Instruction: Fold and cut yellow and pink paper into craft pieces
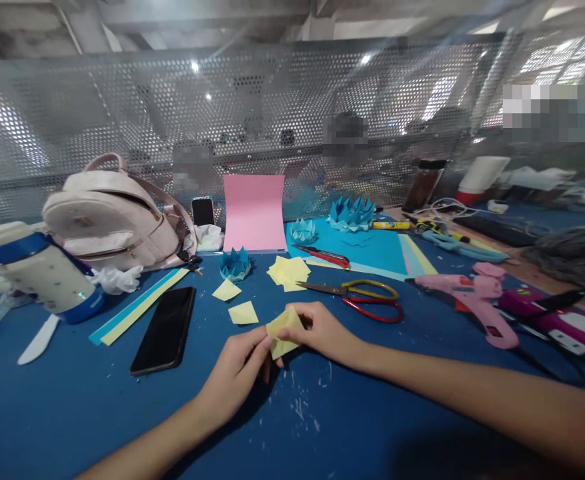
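A small yellow paper square (pixel 285 327) is pinched between both hands, low over the blue table. My left hand (pixel 239 363) grips its left corner, thumb on top. My right hand (pixel 325 333) holds its right side, with the thumb across the paper and fingers partly hidden behind it. Just beyond lie two loose yellow squares (pixel 243 313) and a small pile of yellow paper squares (pixel 289 272). Scissors (pixel 357 293) with a yellow and a red handle lie past my right hand. A folded blue paper ring with points (pixel 235 264) stands behind the loose squares.
At left are a black phone (pixel 165 330), paper strips (pixel 139 307), a tumbler (pixel 55 273) and a backpack (pixel 112 220). Pink paper (pixel 254 213) stands at the back. Blue sheets (pixel 362 250), a red cutter (pixel 325 257) and a pink glue gun (pixel 477 300) lie right.
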Action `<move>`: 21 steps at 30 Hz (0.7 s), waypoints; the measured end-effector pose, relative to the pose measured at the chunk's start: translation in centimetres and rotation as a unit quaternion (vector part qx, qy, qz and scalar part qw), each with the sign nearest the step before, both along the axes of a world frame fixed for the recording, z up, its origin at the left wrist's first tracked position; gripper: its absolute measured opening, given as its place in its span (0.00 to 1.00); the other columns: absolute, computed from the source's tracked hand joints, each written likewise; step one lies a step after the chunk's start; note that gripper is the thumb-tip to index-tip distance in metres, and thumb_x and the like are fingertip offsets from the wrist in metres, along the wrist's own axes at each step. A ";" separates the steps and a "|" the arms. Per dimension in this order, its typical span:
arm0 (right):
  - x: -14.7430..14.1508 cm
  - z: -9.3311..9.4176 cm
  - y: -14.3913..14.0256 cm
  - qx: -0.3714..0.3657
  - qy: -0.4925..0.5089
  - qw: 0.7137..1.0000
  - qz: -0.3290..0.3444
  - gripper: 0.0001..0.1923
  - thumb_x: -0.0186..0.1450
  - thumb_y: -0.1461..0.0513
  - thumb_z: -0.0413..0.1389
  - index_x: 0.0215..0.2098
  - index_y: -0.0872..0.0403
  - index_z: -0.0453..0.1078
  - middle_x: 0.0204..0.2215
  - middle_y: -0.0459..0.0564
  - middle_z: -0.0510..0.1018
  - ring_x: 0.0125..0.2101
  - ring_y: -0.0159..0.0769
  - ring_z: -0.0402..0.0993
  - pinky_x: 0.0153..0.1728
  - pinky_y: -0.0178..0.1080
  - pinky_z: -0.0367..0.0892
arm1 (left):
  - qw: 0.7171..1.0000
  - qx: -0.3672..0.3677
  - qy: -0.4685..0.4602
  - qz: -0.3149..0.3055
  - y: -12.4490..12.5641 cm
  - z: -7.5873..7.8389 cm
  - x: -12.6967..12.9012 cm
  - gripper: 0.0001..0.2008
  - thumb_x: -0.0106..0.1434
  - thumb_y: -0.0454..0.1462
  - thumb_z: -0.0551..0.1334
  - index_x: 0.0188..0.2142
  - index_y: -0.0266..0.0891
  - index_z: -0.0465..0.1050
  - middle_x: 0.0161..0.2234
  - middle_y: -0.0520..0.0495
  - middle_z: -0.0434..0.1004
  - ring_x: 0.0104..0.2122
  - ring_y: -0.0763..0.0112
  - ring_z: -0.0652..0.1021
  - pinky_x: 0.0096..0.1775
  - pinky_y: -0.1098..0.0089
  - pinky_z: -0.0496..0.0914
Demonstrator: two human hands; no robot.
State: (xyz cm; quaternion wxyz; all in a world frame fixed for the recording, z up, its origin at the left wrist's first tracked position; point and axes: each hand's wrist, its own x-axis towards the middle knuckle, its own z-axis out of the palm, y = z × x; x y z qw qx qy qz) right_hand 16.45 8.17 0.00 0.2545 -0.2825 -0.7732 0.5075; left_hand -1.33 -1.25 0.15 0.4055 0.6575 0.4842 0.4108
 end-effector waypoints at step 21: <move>0.3 2.0 16.1 0.266 -0.236 0.934 0.025 0.12 0.60 0.55 0.58 0.30 0.57 0.71 0.42 0.57 0.73 0.48 0.47 0.63 0.49 0.43 0.57 | 1.000 -0.015 -0.020 -0.012 0.1 0.4 -0.1 0.19 0.72 0.45 0.49 0.43 0.36 0.74 0.29 0.49 0.74 0.22 0.75 0.69 0.27 0.76 0.63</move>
